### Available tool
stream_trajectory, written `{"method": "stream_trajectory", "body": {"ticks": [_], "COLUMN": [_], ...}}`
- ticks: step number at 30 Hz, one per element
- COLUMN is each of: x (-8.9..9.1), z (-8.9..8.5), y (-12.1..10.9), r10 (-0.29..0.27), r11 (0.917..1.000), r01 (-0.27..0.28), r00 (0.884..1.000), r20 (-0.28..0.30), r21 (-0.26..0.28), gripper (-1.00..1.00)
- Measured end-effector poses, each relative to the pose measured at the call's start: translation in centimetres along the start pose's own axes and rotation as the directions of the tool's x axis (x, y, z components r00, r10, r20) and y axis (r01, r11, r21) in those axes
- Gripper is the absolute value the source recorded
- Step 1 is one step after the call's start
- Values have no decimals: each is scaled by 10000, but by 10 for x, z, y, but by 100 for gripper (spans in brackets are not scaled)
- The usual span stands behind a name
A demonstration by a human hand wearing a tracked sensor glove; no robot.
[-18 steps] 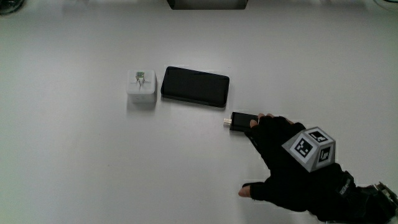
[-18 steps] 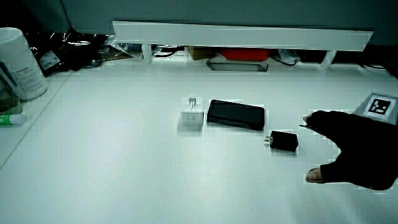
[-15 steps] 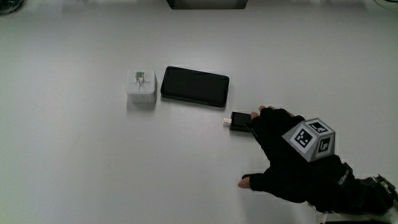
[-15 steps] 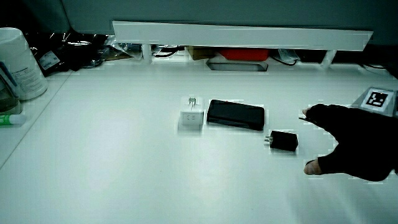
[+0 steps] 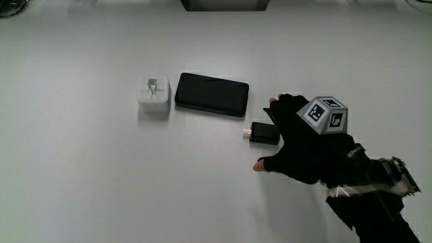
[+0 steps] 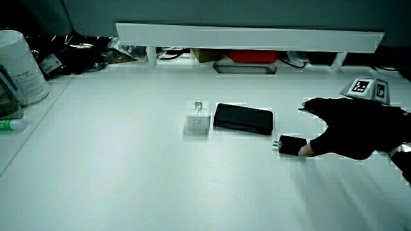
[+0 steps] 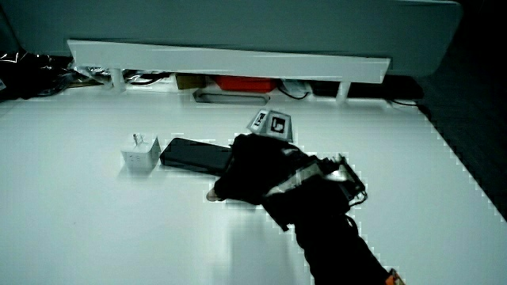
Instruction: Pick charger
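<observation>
A small black charger (image 5: pixel 262 133) lies on the white table, close to a black phone (image 5: pixel 212 94) and a little nearer to me than it. The hand (image 5: pixel 287 138) hovers at this charger with fingers spread: its thumb (image 5: pixel 260 166) is nearer to me than the charger, its other fingertips (image 5: pixel 271 103) are farther. In a side view the thumb (image 6: pixel 306 151) reaches the black charger (image 6: pixel 290 145). The hand (image 7: pixel 253 170) hides it in a side view. A white cube charger (image 5: pixel 153 94) with prongs up sits beside the phone.
A low white partition (image 6: pixel 250 35) runs along the table's end, with a red item (image 6: pixel 253 56) and cables under it. A white container (image 6: pixel 19 64) stands at the table's edge. The white cube charger (image 7: pixel 140 154) and phone (image 7: pixel 194 154) lie side by side.
The hand has moved away from me and toward the phone, from beside the black charger to straddling it. The thumb has come closer to the charger. Nothing else moved.
</observation>
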State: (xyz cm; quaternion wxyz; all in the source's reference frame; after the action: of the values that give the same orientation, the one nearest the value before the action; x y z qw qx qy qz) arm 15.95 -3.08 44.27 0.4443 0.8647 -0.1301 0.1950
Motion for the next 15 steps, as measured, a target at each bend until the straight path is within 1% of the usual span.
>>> {"method": "stream_trajectory", "body": {"ticks": [2, 3, 4, 5, 8, 10, 11, 13, 15], "x": [4, 7, 8, 8, 16, 21, 21, 24, 32], "z": [-1, -3, -4, -3, -7, -11, -11, -16, -22], "y": [9, 14, 19, 21, 34, 41, 42, 48, 58], "r10": [-103, -216, -280, -229, -537, -758, -754, -898, -1174], "r11": [9999, 9997, 9994, 9995, 9980, 9966, 9965, 9948, 9915], "r01": [104, 214, 277, 225, 528, 747, 744, 884, 1161], "r00": [9999, 9997, 9995, 9995, 9982, 9967, 9968, 9956, 9929], "r20": [-24, -123, -155, -194, -265, -296, -262, -266, -192], "r21": [43, -153, -224, -200, -353, -360, -388, -502, -584], "gripper": [0, 0, 0, 0, 0, 0, 0, 0, 0]}}
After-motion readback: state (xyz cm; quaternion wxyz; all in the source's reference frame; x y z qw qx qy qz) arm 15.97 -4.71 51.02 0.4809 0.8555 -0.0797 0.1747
